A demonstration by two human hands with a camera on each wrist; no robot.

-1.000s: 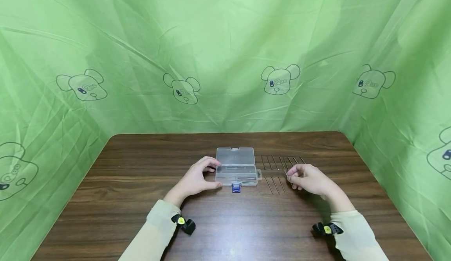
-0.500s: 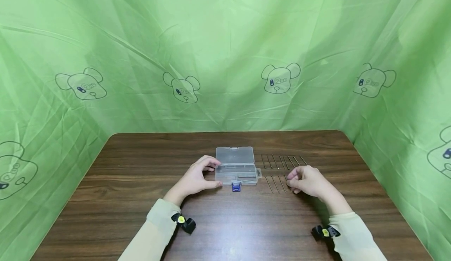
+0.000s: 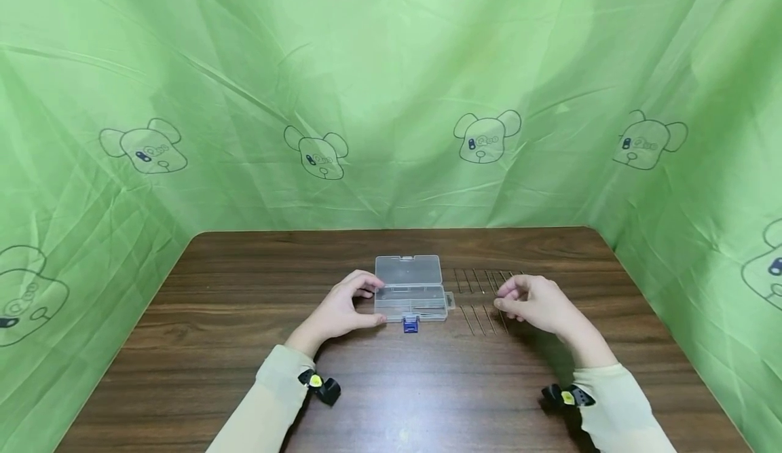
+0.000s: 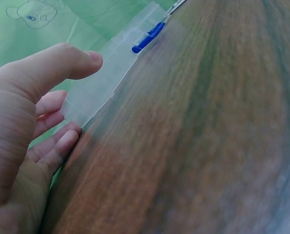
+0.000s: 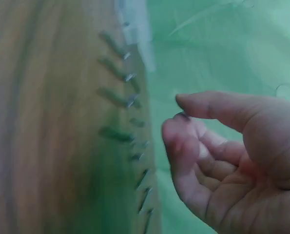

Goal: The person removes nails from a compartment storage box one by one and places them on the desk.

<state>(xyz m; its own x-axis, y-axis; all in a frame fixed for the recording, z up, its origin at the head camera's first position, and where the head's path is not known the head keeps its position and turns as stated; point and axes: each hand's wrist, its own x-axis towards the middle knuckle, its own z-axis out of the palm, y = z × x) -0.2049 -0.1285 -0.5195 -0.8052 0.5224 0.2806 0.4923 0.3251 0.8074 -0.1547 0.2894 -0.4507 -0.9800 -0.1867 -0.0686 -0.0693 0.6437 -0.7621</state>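
A clear plastic storage box (image 3: 391, 303) with a blue latch (image 3: 411, 325) lies opened, its lid (image 3: 407, 270) laid back. My left hand (image 3: 339, 309) holds its left end, thumb by the front corner and index finger by the hinge side. A few thin metal rods (image 3: 430, 307) lie inside. Right of the box, more nail-like metal rods (image 3: 478, 320) form two rows on the table. Over the right side of these rows hovers my right hand (image 3: 537, 300), thumb and index fingertips close together, other fingers loosely curled. No rod shows between them.
The brown wooden table (image 3: 391, 385) reaches back to a green curtain (image 3: 391, 100) with printed bear heads. A clear hang tab (image 3: 450, 301) sticks out from the box's right side, close to the rods. Each wrist wears a black camera.
My right hand has set a rod down at the right end of the front row, then lifted away toward the back row. The left hand and box have stayed put.
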